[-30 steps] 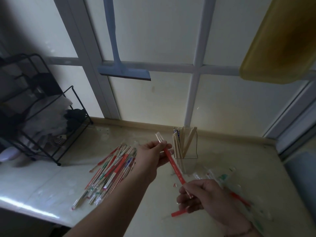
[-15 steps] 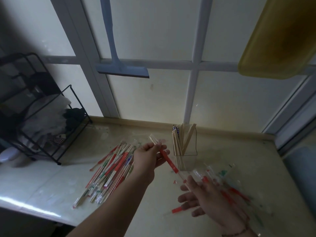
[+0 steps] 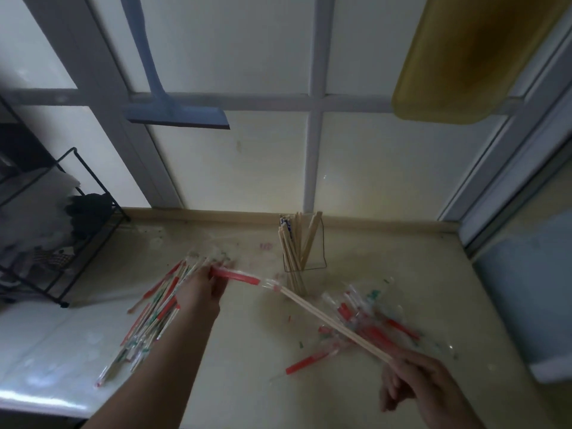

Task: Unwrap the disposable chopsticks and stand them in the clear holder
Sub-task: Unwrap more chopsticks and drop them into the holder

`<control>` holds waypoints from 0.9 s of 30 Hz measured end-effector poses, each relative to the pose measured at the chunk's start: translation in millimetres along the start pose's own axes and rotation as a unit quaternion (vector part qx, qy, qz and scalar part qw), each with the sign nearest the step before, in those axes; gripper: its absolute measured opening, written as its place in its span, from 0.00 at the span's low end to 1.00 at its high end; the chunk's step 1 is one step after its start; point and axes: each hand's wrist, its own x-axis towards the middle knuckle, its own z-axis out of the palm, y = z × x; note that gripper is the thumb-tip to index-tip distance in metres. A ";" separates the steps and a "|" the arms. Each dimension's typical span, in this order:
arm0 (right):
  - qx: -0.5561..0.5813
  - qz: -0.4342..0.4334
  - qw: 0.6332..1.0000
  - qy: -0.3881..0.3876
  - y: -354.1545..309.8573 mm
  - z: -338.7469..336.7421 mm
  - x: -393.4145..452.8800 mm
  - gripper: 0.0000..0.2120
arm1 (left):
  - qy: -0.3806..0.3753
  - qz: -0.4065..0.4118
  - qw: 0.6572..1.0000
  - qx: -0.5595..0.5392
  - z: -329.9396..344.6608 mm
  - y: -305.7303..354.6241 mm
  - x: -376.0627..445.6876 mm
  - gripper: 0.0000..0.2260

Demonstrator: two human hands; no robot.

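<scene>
Right hand (image 3: 424, 385) pinches bare chopsticks (image 3: 334, 325); left hand (image 3: 201, 292) grips red wrapper (image 3: 236, 277) at far end.

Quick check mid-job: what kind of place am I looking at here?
Probably a home kitchen or utility corner: a squeegee hangs on the frosted window, a black wire rack stands at left, and a worn counter holds the chopsticks.

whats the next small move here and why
Probably keep drawing the bare wooden chopsticks rightward with the right hand: their far tips look still tucked in the red and clear plastic wrapper that the left hand grips.
</scene>
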 end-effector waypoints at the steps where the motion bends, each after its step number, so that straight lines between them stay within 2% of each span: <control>1: -0.001 -0.019 0.999 0.033 -2.6 -9.4 -4.2 0.15 | 0.018 0.013 1.000 -0.004 -4.9 -4.6 3.5 0.04; 3: -0.015 -0.037 0.996 0.079 -6.8 -29.0 -10.6 0.14 | 0.067 0.045 0.996 0.028 -16.2 -20.2 8.1 0.04; 4: -0.015 -0.034 0.998 0.055 -10.2 -37.5 -12.8 0.16 | 0.085 0.051 0.993 0.069 -23.1 -31.4 9.6 0.04; 5: -0.010 -0.035 0.998 0.051 -11.2 -45.0 -12.1 0.21 | 0.089 0.048 0.988 0.117 -28.4 -44.2 8.5 0.02; 6: -0.002 -0.036 0.998 0.052 -14.7 -49.2 -10.5 0.21 | 0.085 0.042 0.981 0.170 -33.5 -58.4 7.9 0.03; 7: -0.004 -0.042 0.997 0.061 -16.4 -52.1 -8.7 0.19 | 0.074 0.035 0.971 0.223 -37.8 -72.7 8.3 0.08; 9: -0.027 -0.054 0.997 0.037 -15.8 -54.6 -3.9 0.21 | 0.056 0.024 0.948 0.312 -42.5 -94.2 3.9 0.15; 11: -0.038 -0.066 0.997 0.021 -16.4 -52.7 1.9 0.19 | 0.064 0.016 0.924 0.376 -40.7 -104.0 -5.7 0.15; 13: -0.039 -0.063 0.997 0.013 -23.5 -45.0 5.4 0.15 | 0.073 0.003 0.923 0.377 -35.5 -105.2 -17.8 0.18; 15: -0.038 -0.063 0.997 0.007 -25.8 -36.5 9.8 0.13 | 0.050 0.009 0.939 0.340 -24.9 -97.8 -36.5 0.18; 16: -0.037 -0.068 0.997 0.001 -26.8 -32.2 12.2 0.12 | 0.024 0.044 0.945 0.322 -18.5 -92.0 -49.3 0.17; 17: -0.042 -0.072 0.996 0.007 -27.8 -27.8 14.5 0.12 | -0.006 0.119 0.942 0.314 -12.5 -85.5 -64.1 0.15; 18: -0.046 -0.072 0.996 0.014 -28.8 -24.7 18.2 0.11 | -0.035 0.247 0.915 0.318 -6.9 -75.7 -80.2 0.14; 19: -0.071 -0.073 0.995 -0.009 -28.7 -22.2 22.1 0.12 | -0.079 0.400 0.850 0.333 -0.7 -63.5 -96.7 0.14; 20: -0.104 -0.064 0.992 -0.039 -29.0 -21.3 27.7 0.14 | -0.143 0.537 0.741 0.376 4.2 -52.0 -108.0 0.15; 21: -0.136 -0.047 0.988 -0.062 -31.7 -20.5 33.9 0.17 | -0.226 0.626 0.608 0.433 8.9 -43.4 -112.9 0.16; 22: -0.155 -0.034 0.985 -0.072 -36.2 -19.1 38.9 0.20 | -0.305 0.648 0.490 0.497 15.5 -36.4 -117.5 0.17; 23: -0.170 -0.026 0.981 -0.085 -42.8 -18.3 42.9 0.22 | -0.373 0.620 0.405 0.559 22.2 -33.3 -119.1 0.17; 24: -0.196 -0.036 0.975 -0.099 -49.1 -17.3 48.3 0.22 | -0.430 0.572 0.362 0.597 28.7 -32.9 -121.1 0.17; 25: -0.221 -0.050 0.968 -0.109 -56.3 -16.9 54.0 0.21 | -0.475 0.521 0.365 0.607 32.9 -34.2 -121.8 0.15; 27: -0.274 -0.084 0.953 -0.095 -66.6 -14.2 66.2 0.19 | -0.518 0.429 0.436 0.598 39.7 -38.6 -121.8 0.10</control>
